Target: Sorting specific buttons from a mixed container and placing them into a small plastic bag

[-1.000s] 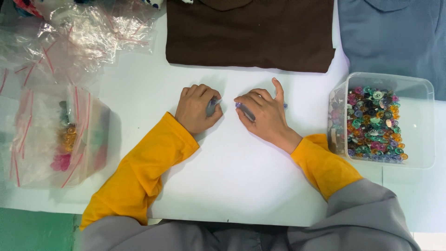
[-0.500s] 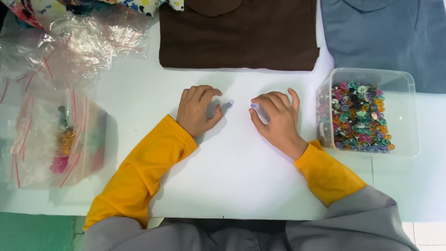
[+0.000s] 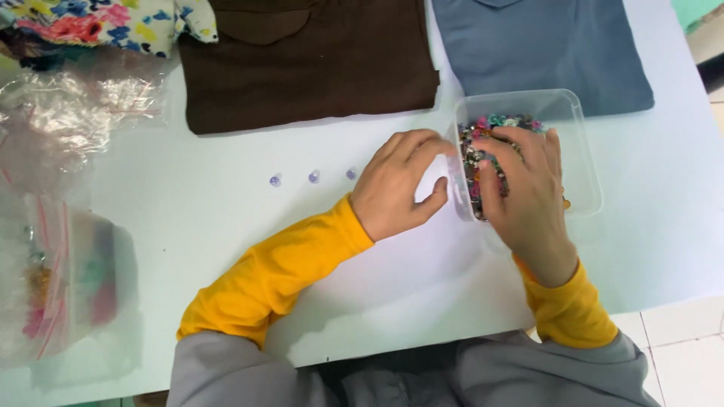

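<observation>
Right fingers digging into the box of beads, left hand steadying its side.

I am seeing my right hand (image 3: 528, 192) spreading loosely over the mixed-colour beads (image 3: 483, 162); whether it is pinching one, I cannot tell. My left hand (image 3: 400, 185) is curling half-closed against the left wall of the clear plastic box (image 3: 581, 151), grasping nothing I can make out. The beads look tiny, hard, light and prone to rolling, so I judge a fingertip pinch suits them best. Three loose purple beads (image 3: 313, 177) are lying in a row to the left on the pale table (image 3: 188, 218). A brown garment (image 3: 309, 60) and a blue garment (image 3: 535, 49) are lying on the far side, plastic bags (image 3: 60, 226) at the left.
</observation>
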